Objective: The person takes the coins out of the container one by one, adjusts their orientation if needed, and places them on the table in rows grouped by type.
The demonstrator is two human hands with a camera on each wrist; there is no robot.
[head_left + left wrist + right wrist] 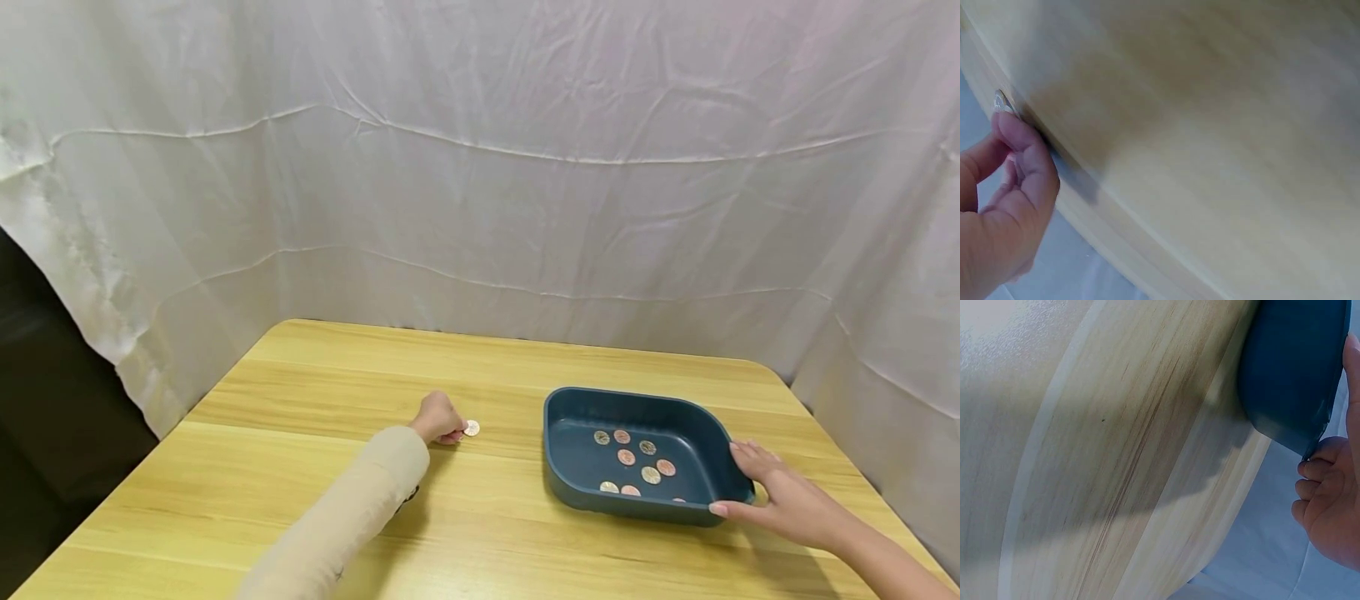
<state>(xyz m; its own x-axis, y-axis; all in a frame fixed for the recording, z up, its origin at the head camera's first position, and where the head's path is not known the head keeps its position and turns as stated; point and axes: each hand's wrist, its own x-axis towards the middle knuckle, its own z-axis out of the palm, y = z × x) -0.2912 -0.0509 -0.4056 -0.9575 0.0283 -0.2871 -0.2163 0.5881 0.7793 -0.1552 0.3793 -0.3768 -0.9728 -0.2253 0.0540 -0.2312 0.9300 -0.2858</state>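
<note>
A coin (472,428) is pinched between the thumb and fingertips of my left hand (438,418), low over the middle of the table. In the left wrist view the coin (1002,102) shows edge-on at the fingertips. At the right, a dark blue plastic basin (622,502) with rounded corners holds several coins, some copper (626,457) and some golden (650,475), flat on its floor. My right hand (780,496) grips the basin's right end, thumb at the near corner. The right wrist view shows fingers curled at the rim of the basin (1294,369).
Everything stands on a light wood-grain table (352,375) with rounded far corners. A pale cloth curtain (480,208) hangs behind it and along both sides. Something dark (45,400) lies beyond the table's left edge.
</note>
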